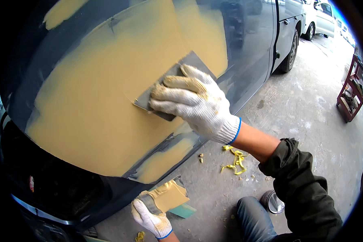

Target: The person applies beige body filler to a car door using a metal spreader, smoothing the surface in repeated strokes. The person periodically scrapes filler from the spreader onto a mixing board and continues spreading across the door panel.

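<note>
Smoothing step, I judge remotely: at centre my white-knit-gloved right hand grips a flat grey spreader on the yellow-filler-coated dark vehicle panel, upper left; my white-knit-gloved left hand, lower centre, grasps a filler-loaded grey plate; next calls for even pressure.

A white knit glove with ochre-stained fingers and a bright blue cuff edge covers the right hand at centre, against a flat grey spreader. Tan-yellow filler with cloudy, feathered edges colours a dark blue-grey metal car body at left and top centre of the frame. At lower centre, the left hand wears matching white and blue beside a grey rectangular plate smeared tan-yellow. Bright yellow strips fleck mottled grey concrete; a metal cart at right is dark red.
</note>
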Available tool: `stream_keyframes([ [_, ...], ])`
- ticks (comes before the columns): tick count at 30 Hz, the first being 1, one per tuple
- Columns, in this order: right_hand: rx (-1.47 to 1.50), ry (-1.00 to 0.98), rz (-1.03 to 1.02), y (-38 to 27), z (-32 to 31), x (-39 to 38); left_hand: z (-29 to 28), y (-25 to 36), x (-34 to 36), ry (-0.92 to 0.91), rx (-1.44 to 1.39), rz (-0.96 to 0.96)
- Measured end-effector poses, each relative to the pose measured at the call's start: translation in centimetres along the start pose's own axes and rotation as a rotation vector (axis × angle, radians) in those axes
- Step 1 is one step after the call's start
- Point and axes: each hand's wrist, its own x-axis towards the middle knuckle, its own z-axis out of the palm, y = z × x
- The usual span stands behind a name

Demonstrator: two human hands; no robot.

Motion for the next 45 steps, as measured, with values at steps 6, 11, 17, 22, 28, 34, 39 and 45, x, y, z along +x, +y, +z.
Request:
stream_keyframes([
  [6, -0.012, -0.109, 0.033, -0.6, 1.2, -5.6, 0.5, 0.0, 0.0, -0.018, -0.005, -0.007],
  [11, -0.017, -0.172, 0.054, -0.7, -0.2, -8.1, 0.7, 0.0, -0.4, -0.007, -0.009, 0.013],
  [17, 0.957, -0.172, 0.539, -5.7, -6.1, -7.9, 2.3, 0.4, -0.5, -0.232, 0.151, 0.099],
  [22, 1.532, -0.683, 0.89, -7.8, -9.0, -8.3, 2.8, 1.4, 0.1, -0.187, 0.177, 0.154],
  [28, 0.745, -0.274, 0.434, -4.9, -7.2, -4.9, -0.3, 4.2, 1.9, 0.249, -0.153, 0.166],
  [34, -0.175, 0.222, -0.029, -0.4, -4.4, 10.4, -1.0, 4.8, 0.0, 0.313, -0.183, 0.043],
  [39, -0.065, 0.411, -0.115, -1.0, -0.9, 14.4, -3.0, 4.7, -0.1, 0.255, -0.112, 0.08],
  [45, -0.032, 0.226, -0.079, -3.9, 2.2, 8.5, -4.7, 3.5, 0.8, 0.251, -0.06, 0.049],
])
